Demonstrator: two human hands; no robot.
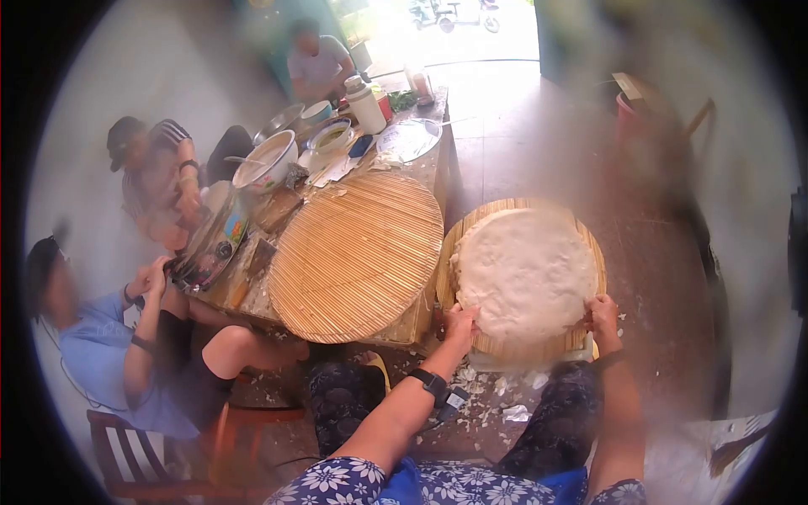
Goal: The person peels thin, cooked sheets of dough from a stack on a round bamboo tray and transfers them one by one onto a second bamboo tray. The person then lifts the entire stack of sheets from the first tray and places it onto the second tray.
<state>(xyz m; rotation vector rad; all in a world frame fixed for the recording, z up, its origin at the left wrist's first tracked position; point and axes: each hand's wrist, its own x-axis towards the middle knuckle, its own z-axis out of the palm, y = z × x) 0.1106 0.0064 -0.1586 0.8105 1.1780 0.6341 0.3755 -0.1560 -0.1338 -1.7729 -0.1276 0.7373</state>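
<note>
White round dough sheet [526,269] lies on a round bamboo tray [589,244] beside the wooden table [421,316]. Left hand [461,324] and right hand [602,316] grip the tray's near rim, fingers curled over it.

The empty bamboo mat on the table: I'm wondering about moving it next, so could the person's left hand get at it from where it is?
Probably yes. The left hand grips the near rim of the round tray holding the white sheet, and the empty bamboo mat lies just beside it with nothing between.
</note>
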